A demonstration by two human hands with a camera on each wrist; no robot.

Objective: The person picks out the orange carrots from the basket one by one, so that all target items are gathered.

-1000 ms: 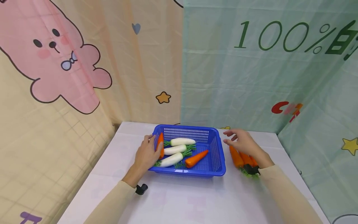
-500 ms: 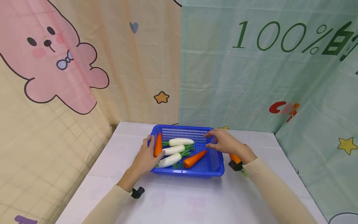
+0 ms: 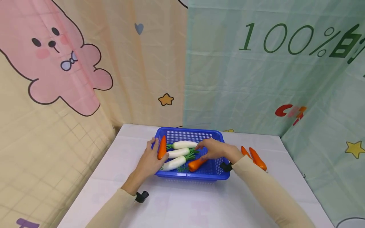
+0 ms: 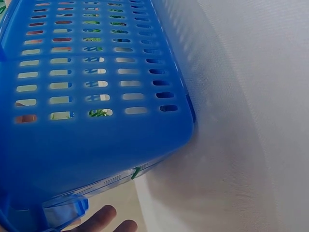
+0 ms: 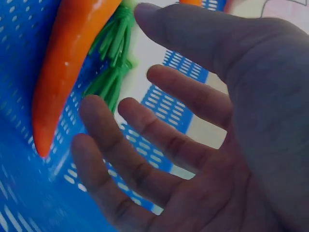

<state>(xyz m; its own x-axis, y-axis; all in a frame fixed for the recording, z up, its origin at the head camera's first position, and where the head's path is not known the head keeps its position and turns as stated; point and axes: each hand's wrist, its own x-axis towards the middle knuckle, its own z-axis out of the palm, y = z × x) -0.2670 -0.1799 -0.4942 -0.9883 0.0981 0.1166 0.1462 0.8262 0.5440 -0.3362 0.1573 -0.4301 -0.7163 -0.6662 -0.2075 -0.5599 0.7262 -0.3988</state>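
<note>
A blue perforated basket (image 3: pixel 217 176) holds white radishes with green tops (image 3: pixel 174 163) and two orange carrots. My left hand (image 3: pixel 149 160) rests at its left rim, the thumb reaching inside beside one carrot (image 3: pixel 162 148). In the left wrist view, loosely extended fingertips (image 4: pixel 102 216) show below the basket wall (image 4: pixel 91 150). My right hand (image 3: pixel 215 149) is inside the basket over the other carrot (image 3: pixel 196 164), covering its narrow end. The right wrist view shows that hand's fingers spread, with nothing between them, beside the carrot (image 5: pixel 65 67) and green radish tops (image 5: pixel 108 82).
More carrots (image 3: pixel 258 159) lie on the white table (image 3: pixel 185 205) to the right of the basket, partly behind my right sleeve. Patterned curtains (image 3: pixel 228 88) stand around the table's back and sides.
My right hand has moved left, from above the carrots on the table to inside the basket over the carrot there. My left hand has stayed at the basket's left rim.
</note>
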